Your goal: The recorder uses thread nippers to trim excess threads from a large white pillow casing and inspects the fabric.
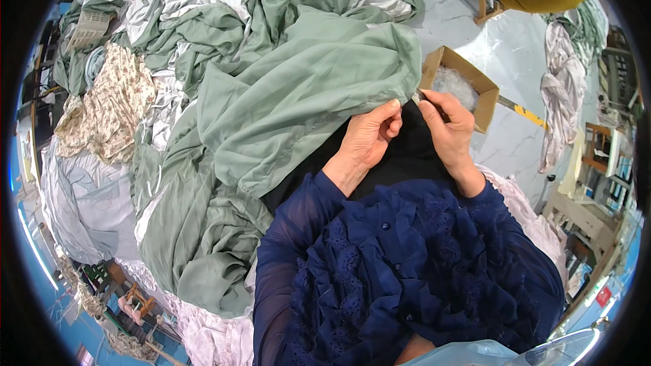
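Fabric, sage green (305,88), is draped across the lap, soft, light and slippery by the look of it. Its edge is pinched by the left hand (367,138); a small tool is gripped in the right hand (447,125), beside the cardboard box (485,88). Grip is best kept at the hem.

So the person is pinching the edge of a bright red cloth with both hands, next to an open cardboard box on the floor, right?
Not quite: the cloth is sage green, not red. The head view shows the left hand and right hand at its edge, the right holding a small tool, beside the open cardboard box on the floor.
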A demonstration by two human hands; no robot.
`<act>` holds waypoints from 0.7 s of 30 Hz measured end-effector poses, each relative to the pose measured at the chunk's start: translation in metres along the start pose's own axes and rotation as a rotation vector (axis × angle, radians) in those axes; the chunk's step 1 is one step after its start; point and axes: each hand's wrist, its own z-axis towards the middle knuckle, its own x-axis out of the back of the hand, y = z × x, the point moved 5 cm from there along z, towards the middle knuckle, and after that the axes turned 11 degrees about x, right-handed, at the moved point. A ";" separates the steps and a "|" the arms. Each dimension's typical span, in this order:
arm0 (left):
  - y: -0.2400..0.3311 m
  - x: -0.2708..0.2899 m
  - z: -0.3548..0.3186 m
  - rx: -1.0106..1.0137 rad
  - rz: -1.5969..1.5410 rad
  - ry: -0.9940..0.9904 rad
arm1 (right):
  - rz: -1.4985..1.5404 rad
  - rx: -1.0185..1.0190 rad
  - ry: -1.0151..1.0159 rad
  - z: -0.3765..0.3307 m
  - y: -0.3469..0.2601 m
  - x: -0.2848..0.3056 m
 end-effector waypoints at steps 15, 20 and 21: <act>0.002 0.005 -0.006 0.002 -0.009 0.042 | 0.048 -0.004 -0.034 -0.006 0.003 -0.005; 0.003 0.003 -0.011 -0.003 0.112 0.064 | 0.092 -0.215 -0.036 -0.005 0.045 -0.008; 0.003 0.001 -0.013 -0.004 0.115 0.064 | 0.094 -0.213 -0.034 0.001 0.047 -0.009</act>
